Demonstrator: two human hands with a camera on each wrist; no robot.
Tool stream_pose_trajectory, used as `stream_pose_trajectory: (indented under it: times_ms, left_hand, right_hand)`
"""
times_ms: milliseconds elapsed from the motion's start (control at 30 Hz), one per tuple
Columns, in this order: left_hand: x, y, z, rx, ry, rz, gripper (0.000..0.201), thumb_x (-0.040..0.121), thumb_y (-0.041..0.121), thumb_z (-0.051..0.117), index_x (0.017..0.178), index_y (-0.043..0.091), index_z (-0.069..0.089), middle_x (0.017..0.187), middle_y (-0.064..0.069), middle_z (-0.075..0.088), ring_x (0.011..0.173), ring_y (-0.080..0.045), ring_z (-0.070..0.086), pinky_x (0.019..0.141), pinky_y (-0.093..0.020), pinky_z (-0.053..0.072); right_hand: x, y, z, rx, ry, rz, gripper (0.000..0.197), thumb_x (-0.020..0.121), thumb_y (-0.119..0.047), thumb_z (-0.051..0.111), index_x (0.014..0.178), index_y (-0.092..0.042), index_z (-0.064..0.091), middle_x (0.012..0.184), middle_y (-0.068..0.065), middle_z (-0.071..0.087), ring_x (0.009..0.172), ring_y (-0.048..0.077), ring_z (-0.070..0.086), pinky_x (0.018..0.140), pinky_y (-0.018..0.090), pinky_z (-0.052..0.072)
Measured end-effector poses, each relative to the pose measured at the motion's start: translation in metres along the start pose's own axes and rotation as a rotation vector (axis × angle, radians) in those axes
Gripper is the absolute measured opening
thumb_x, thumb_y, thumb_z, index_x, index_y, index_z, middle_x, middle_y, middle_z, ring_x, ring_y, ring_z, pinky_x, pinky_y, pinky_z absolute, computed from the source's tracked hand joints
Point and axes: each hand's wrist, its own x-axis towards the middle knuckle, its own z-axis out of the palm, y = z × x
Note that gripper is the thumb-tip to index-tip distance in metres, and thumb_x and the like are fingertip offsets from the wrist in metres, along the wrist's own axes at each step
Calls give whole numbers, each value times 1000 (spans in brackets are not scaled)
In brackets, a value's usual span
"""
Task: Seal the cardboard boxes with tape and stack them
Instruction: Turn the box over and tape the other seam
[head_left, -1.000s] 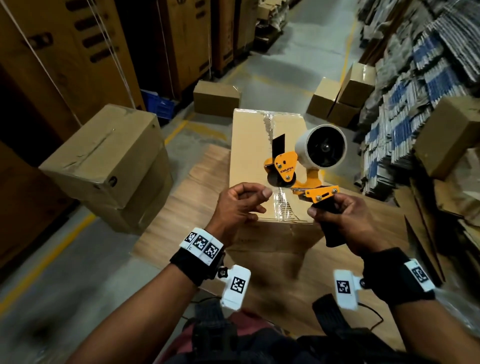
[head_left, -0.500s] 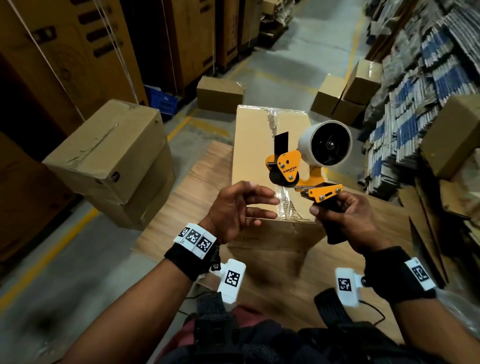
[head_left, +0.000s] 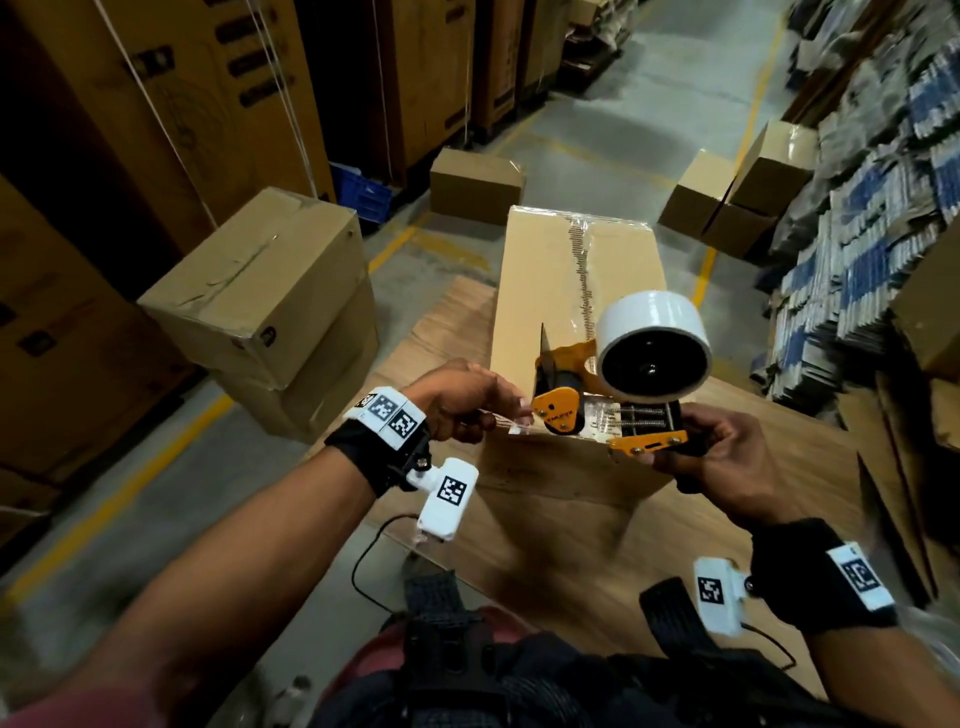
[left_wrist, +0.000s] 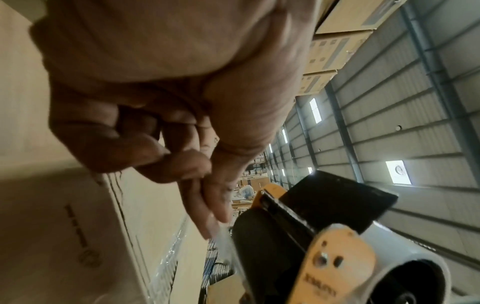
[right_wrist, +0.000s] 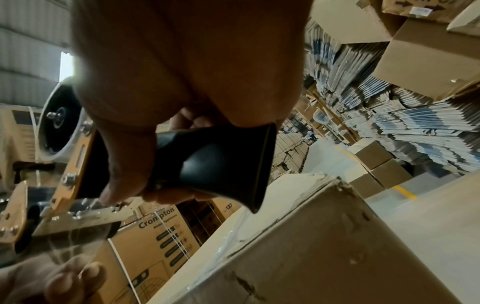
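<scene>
Right hand (head_left: 724, 462), grip wrapped round black handle of orange tape dispenser (head_left: 618, 384), over near end of cardboard box (head_left: 576, 291) on bench (head_left: 571, 551). Left hand (head_left: 462, 402) pinches loose tape end (head_left: 519, 427) by roller.

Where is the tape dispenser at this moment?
In the head view, the tape dispenser sits centre-right, gripped by the right hand above the cardboard box's near edge.

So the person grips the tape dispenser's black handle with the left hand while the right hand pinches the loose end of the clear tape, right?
Not quite: the hands are swapped. In the head view the right hand grips the tape dispenser by its black handle, while the left hand pinches the loose end of the clear tape.
</scene>
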Motion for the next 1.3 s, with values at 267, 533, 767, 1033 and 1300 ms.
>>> stream_pose_trajectory:
  times_ms: [267,533,767,1033,1300]
  left_hand:
    - [0,-3,-64,-14,266,42,21,91,17,79,106,4,74,95,-7,81,62,-13,43,58,-24,36]
    - [-6,-16,19,-359,-175,-61,91,81,81,59,131,5,65,121,-14,76,87,-23,72,73,-34,56]
    - [-11,-8,34,-395,-12,-43,13,100,25,67,102,13,71,91,-1,80,62,-12,63,59,-23,44]
    - [-6,-19,12,-172,299,89,10,92,6,69,87,2,76,68,-8,73,52,-15,42,51,-27,32]
    - [3,-57,-34,-269,406,67,21,92,16,73,102,-2,75,86,-18,78,48,-12,36,48,-24,24]
  right_hand:
    - [-1,5,-21,-33,121,2,47,73,10,83,81,-36,82,60,2,70,53,22,48,53,35,43]
    - [7,-2,-7,89,72,27,34,64,-9,84,88,-34,83,69,12,72,62,30,49,57,37,42]
    - [13,11,-9,108,37,-25,59,47,-51,99,97,-25,83,80,32,69,57,26,51,52,37,43]
    - [12,2,12,-45,-102,-104,42,64,14,82,102,-5,76,78,-12,78,64,-3,66,59,10,50]
    - [18,9,-12,-213,-118,-114,53,67,20,81,91,-27,77,65,-25,70,53,-9,58,55,5,45]
